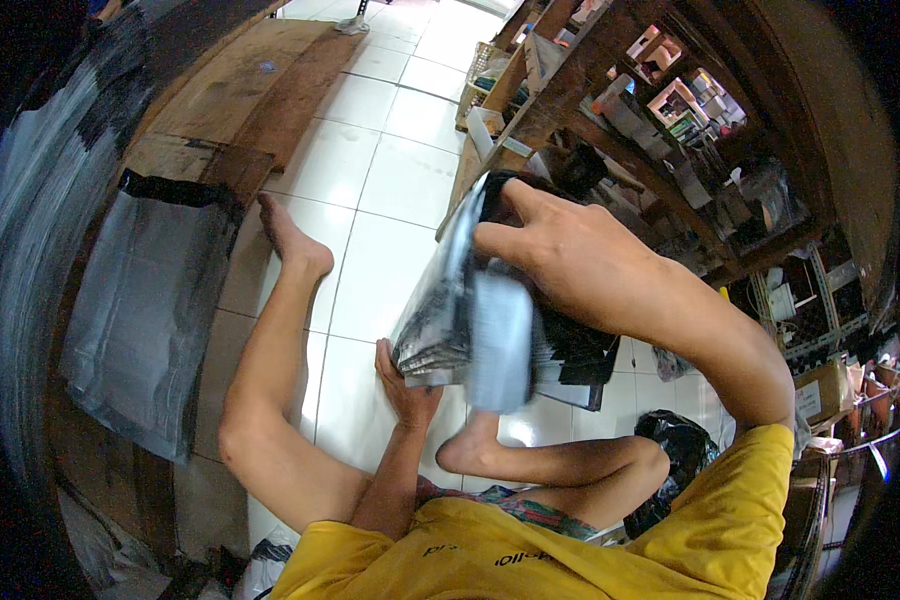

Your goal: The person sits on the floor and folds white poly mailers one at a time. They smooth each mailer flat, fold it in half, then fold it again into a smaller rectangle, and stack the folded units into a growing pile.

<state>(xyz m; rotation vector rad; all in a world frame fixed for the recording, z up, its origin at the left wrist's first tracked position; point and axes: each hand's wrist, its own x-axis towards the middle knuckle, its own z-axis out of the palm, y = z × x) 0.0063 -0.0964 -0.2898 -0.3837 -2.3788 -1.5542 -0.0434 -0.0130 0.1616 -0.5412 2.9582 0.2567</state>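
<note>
A thick stack of glossy black-and-grey plastic bags (432,340) is held upright in front of me, its layered edges showing at the bottom. My left hand (407,395) is closed round the stack's lower left corner. Higher up, my right hand (535,228) pinches the stack's dark top edge between thumb and fingers. A pale blue-grey piece (502,345), smeared by motion, hangs below that hand; what it is I cannot make out. To the left, a flat grey plastic bag (145,310) with a black top strip lies on the wooden boards.
A low wooden bench (225,90) runs along the left. Wooden shelving (660,150) with assorted goods stands at the right, near a woven basket (478,85). A black plastic bag (678,450) sits beside my right knee. White floor tiles (370,270) lie between my legs.
</note>
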